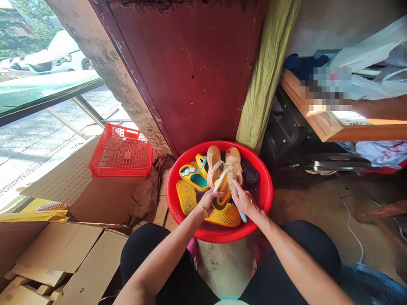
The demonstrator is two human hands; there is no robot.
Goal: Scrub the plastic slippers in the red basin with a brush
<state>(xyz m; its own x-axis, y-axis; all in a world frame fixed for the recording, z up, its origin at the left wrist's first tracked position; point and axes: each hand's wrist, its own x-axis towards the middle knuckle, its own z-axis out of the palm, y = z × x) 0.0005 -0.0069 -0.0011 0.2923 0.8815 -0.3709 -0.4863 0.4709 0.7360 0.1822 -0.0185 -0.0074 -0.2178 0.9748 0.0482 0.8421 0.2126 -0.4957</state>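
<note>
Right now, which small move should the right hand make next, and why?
Perhaps a short stroke along the yellow sole: the left hand holds that shoe tilted, and the right hand grips the brush close beside it.

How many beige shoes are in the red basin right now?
2. The left beige shoe lies toward the far side of the red basin; the right beige shoe, with a red ornament, is beside it, partly behind the brush. More could be hidden underneath.
</note>
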